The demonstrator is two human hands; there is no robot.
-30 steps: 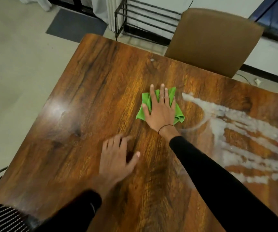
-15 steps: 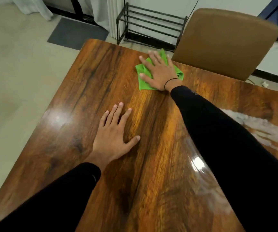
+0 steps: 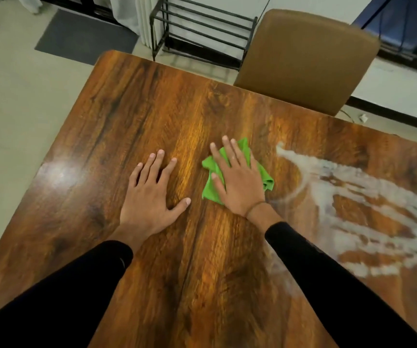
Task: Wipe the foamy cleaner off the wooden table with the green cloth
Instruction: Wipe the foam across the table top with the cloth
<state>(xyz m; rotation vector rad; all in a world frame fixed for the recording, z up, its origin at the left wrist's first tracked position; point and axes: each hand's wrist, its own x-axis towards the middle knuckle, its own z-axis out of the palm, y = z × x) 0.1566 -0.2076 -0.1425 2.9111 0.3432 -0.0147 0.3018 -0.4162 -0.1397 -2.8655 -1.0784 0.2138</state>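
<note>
My right hand (image 3: 237,179) lies flat on the crumpled green cloth (image 3: 208,190), pressing it onto the wooden table (image 3: 132,116) near the middle. White foamy cleaner (image 3: 363,194) is smeared in streaks over the table's right part, just right of the cloth. My left hand (image 3: 152,192) rests flat on the bare wood to the left of the cloth, fingers spread, holding nothing. Both arms wear black sleeves.
A brown padded chair (image 3: 308,59) stands at the table's far edge. Behind it on the floor is a black metal rack (image 3: 202,28), with a grey mat (image 3: 84,33) at the far left. The table's left edge borders pale floor.
My right hand has pulled the cloth back from the far edge of the table toward me, to the middle beside the foam. My left hand has stayed flat on the wood.
</note>
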